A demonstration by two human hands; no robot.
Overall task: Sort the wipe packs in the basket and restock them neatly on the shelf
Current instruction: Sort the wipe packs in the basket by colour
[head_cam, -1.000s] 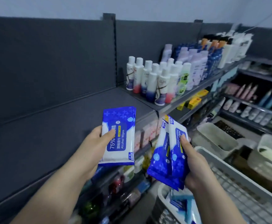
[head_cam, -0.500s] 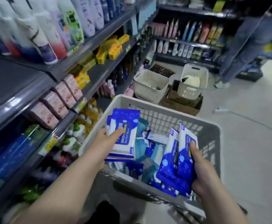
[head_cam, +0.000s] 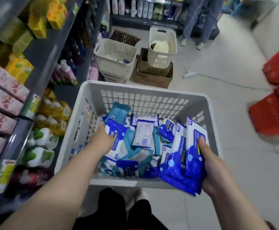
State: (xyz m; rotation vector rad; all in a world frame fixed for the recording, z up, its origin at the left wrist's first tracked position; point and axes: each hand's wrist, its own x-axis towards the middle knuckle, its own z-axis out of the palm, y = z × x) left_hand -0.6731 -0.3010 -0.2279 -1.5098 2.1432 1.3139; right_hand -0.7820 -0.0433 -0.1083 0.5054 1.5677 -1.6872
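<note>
Shelving (head_cam: 40, 53) stocked with boxes (head_cam: 4, 97) and bottles (head_cam: 40, 138) fills my left side. Before me stands the grey basket (head_cam: 145, 90), heaped with loose wipe packs (head_cam: 143, 135). My right hand (head_cam: 213, 165) pinches 2 blue alcohol wipe packs (head_cam: 182, 155) upright over the basket's near right corner, thumb across their fronts. My left hand (head_cam: 102, 140) grips 1 alcohol wipe pack (head_cam: 117, 131) at the basket's left side, fingers hidden behind it.
</note>
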